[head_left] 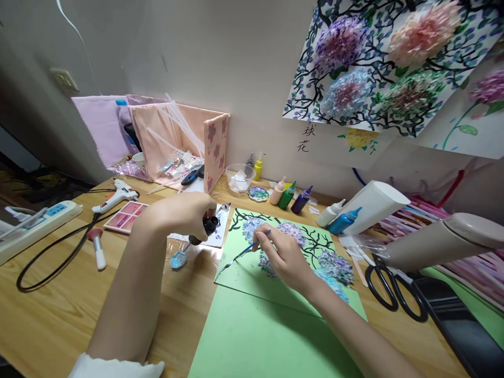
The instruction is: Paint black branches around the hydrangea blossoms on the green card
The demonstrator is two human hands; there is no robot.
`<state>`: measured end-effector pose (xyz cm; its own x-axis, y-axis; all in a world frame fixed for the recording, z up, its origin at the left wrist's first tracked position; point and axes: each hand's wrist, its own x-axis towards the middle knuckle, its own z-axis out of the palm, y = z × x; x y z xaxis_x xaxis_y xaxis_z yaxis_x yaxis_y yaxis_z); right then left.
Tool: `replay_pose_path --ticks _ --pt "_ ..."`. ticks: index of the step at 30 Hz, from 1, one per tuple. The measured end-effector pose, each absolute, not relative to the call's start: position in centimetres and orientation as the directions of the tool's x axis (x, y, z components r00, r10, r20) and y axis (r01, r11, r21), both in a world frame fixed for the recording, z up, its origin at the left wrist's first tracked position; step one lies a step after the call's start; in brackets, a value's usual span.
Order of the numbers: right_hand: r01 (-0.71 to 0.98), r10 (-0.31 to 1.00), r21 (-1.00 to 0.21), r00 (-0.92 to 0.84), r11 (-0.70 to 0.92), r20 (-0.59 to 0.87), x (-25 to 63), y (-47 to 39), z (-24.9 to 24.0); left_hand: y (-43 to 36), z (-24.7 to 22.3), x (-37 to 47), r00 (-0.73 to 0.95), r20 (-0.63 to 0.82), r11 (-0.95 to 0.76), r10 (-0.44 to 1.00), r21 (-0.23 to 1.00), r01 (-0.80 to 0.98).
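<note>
My left hand (188, 214) is closed around a small dark bottle (211, 225), tilted with its mouth facing right, above the left edge of the painting. A second dark round piece shows under those fingers; I cannot tell if it is part of the bottle. My right hand (281, 254) pinches a thin blue paintbrush (249, 248), its tip down at the lower left of the green painted sheet (252, 281). Black branches and fluffy blue and purple flowers cover the sheet's upper part. Beneath it lies a larger green sheet (268, 336).
Paint bottles (287, 195) line the wall side beside a clear bowl (239, 178). Black-handled scissors (394, 289) and a beige tumbler (444, 244) lie right. A glue gun (120, 195), pink palette (126, 217) and power strip (43, 226) are left. A pale-blue piece (178, 260) sits below my left hand.
</note>
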<state>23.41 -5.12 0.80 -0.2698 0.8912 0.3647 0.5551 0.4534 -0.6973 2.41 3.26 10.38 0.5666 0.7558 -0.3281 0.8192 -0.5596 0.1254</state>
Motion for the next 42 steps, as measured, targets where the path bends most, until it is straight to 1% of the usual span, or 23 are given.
replay_pose_path --ticks 8,15,28,31,34,37,39,42 --pt "0.607 0.895 -0.659 -0.283 0.445 0.344 23.8 -5.0 1.2 3.4 10.3 2.0 0.547 -0.349 -0.526 0.761 0.163 0.835" --pt "0.643 0.901 -0.633 -0.278 0.431 0.332 24.3 -4.6 1.5 3.4 10.2 2.0 0.546 -0.338 -0.534 0.766 0.138 0.834" --pt "0.74 0.929 -0.564 -0.258 0.366 0.265 25.3 -4.1 2.1 3.5 10.2 2.2 0.537 -0.366 -0.524 0.76 0.144 0.839" --pt "0.743 0.926 -0.557 -0.262 0.372 0.271 25.5 -4.2 2.4 3.5 10.3 2.3 0.525 -0.371 -0.507 0.766 0.154 0.848" --pt "0.698 0.905 -0.587 -0.232 0.41 0.357 25.7 -4.5 2.9 3.4 10.4 2.5 0.51 -0.381 -0.495 0.771 0.145 0.857" --pt "0.592 0.843 -0.656 -0.079 0.468 0.531 25.9 -5.1 3.5 3.1 10.3 3.1 0.518 -0.354 -0.512 0.779 0.119 0.851" --pt "0.51 0.777 -0.688 0.058 0.516 0.626 26.0 -5.6 4.1 2.8 10.2 3.5 0.563 -0.293 -0.553 0.773 0.125 0.824" --pt "0.412 0.672 -0.694 0.226 0.59 0.706 25.9 -6.5 5.1 2.5 10.0 4.3 0.656 -0.17 -0.637 0.736 0.157 0.755"
